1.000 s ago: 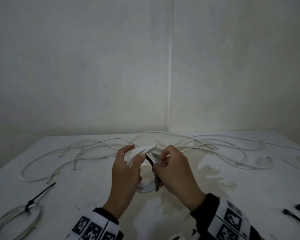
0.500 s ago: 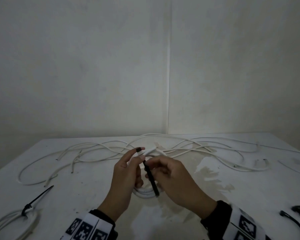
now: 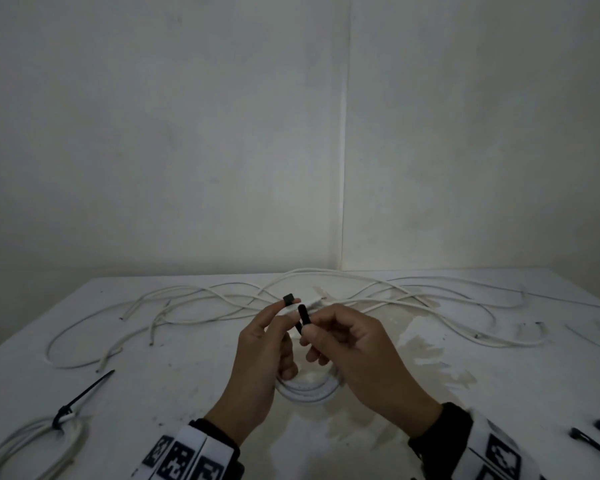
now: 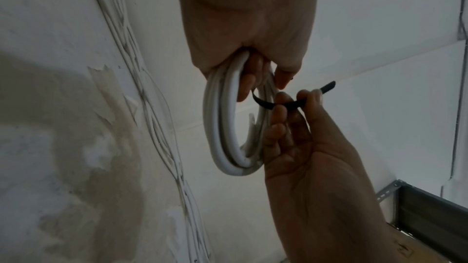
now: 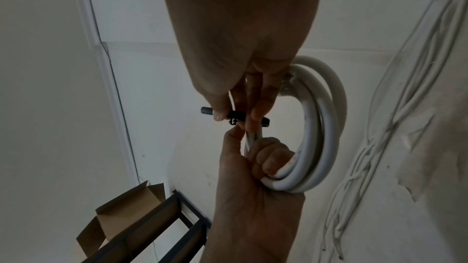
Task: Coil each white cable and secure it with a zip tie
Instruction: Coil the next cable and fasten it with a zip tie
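Our left hand (image 3: 264,355) was clenched around the coiled white cable (image 3: 309,389), its lower fingers through the loops and thumb and forefinger pinching the zip tie's head (image 3: 288,299) on top of the bundle. Our right hand (image 3: 354,355) pinched the black zip tie (image 3: 303,318) near its free tail, which was wrapped under the strands and stood just beside the head, not yet threaded. We judged the step to be feeding the tail into the head. To do it well we needed to keep the head still, aim the tip squarely at the slot, and hold the loops tight so none slipped out. On the table (image 3: 499,393), one tied coil (image 3: 32,441) lay near left; loose cables (image 3: 222,303) sprawled behind, spare ties (image 3: 596,445) near right.
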Demonstrator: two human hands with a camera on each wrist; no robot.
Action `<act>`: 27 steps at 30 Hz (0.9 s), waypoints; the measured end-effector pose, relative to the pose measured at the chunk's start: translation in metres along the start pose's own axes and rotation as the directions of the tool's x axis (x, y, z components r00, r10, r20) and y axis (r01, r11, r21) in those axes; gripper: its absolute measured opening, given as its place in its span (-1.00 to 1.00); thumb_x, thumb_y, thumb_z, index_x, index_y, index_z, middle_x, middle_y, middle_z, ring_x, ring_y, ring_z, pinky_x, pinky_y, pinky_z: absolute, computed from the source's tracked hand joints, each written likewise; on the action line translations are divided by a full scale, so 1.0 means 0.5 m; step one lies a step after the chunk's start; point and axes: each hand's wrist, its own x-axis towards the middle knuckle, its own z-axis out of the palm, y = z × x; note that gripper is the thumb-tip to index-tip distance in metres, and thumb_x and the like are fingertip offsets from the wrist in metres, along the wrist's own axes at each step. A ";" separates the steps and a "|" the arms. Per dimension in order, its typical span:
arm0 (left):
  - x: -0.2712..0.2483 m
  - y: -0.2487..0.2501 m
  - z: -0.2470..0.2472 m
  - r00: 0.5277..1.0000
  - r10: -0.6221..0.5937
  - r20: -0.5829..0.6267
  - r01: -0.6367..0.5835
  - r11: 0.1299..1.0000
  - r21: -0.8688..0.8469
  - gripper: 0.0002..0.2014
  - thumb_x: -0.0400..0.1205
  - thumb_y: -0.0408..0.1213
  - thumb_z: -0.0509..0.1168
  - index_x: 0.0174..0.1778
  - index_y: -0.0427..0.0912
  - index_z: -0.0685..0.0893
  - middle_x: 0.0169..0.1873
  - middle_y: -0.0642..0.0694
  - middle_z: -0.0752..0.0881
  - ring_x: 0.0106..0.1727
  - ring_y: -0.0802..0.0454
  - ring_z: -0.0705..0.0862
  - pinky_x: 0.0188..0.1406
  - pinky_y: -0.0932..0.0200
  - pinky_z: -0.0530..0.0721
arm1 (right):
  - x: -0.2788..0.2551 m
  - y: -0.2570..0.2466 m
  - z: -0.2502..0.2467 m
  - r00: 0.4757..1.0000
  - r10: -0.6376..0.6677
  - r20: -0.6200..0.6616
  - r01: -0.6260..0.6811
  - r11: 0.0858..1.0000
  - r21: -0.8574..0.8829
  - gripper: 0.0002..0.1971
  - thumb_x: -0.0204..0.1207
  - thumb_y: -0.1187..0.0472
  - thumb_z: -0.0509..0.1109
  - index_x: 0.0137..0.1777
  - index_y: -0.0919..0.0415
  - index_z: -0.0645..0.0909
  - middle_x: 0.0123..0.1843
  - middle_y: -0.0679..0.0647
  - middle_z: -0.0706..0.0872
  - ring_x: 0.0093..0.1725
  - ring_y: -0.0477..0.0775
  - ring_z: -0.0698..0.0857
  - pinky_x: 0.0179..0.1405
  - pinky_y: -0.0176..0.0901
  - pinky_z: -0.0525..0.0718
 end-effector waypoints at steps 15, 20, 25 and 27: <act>-0.012 0.005 0.009 1.000 -0.026 0.005 0.026 1.000 -0.011 -0.68 0.68 -0.13 0.07 -0.20 -0.23 0.63 -0.72 0.06 0.22 -0.69 0.16 0.16 -0.68 0.29 0.22 | 0.003 -0.020 0.007 0.993 0.086 -0.081 -0.099 0.980 -0.173 -0.74 0.52 0.24 0.38 -0.41 0.10 0.58 -0.64 -0.18 0.62 -0.64 -0.21 0.55 -0.58 -0.46 0.46; -0.016 0.003 0.012 1.000 0.026 -0.009 -0.026 0.999 0.031 -0.68 0.66 -0.07 0.12 -0.15 -0.18 0.70 -0.71 0.07 0.21 -0.68 0.17 0.17 -0.67 0.33 0.24 | 0.001 -0.022 0.009 0.993 0.081 -0.086 -0.094 0.981 -0.170 -0.75 0.52 0.24 0.39 -0.41 0.10 0.59 -0.63 -0.17 0.62 -0.64 -0.20 0.56 -0.57 -0.46 0.46; -0.015 -0.003 0.007 0.998 0.068 0.014 -0.069 0.995 0.069 -0.71 0.63 -0.08 0.17 -0.21 -0.16 0.69 -0.69 0.05 0.24 -0.66 0.15 0.19 -0.67 0.30 0.26 | 0.001 -0.020 0.013 0.993 0.058 -0.099 -0.071 0.988 -0.138 -0.73 0.51 0.28 0.39 -0.41 0.02 0.60 -0.51 -0.05 0.65 -0.60 -0.16 0.57 -0.55 -0.44 0.48; -0.015 -0.005 0.006 0.996 0.088 0.026 -0.090 0.993 0.079 -0.73 0.60 -0.06 0.19 -0.27 -0.12 0.68 -0.70 0.05 0.25 -0.67 0.14 0.19 -0.68 0.29 0.27 | 0.001 -0.020 0.013 0.993 0.059 -0.098 -0.072 0.990 -0.124 -0.73 0.51 0.27 0.39 -0.40 0.01 0.61 -0.52 -0.06 0.65 -0.61 -0.16 0.55 -0.53 -0.41 0.50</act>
